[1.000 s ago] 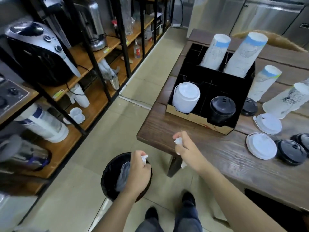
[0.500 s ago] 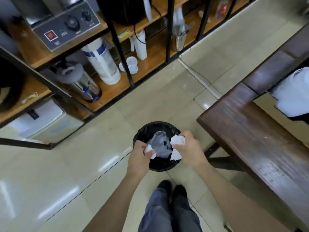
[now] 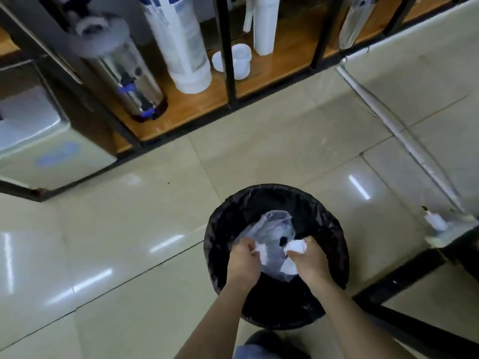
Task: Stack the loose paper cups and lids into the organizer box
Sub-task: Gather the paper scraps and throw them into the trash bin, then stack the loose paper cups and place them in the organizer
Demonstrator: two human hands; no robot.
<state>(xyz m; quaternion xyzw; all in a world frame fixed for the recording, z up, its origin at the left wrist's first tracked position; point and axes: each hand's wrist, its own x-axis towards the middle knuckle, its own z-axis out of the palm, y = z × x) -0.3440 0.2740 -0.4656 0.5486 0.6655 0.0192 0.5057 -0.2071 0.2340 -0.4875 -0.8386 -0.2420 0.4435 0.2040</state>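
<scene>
- While bent over the black-lined bin on the floor, head view only: left hand closed on a small white scrap, right hand closed on a crumpled white wad, both held above the bin's mouth.
- Between the hands, inside the bin, a clear plastic bag.
- Out of frame: organizer box, loose paper cups and lids; position and fill level impossible to tell.
- On the low shelf beyond, a tall sleeve of white cups, not obviously part of the job.
- Judged a side step, clearing wrapper rubbish; stacking progress unreadable, likely some remaining.
</scene>
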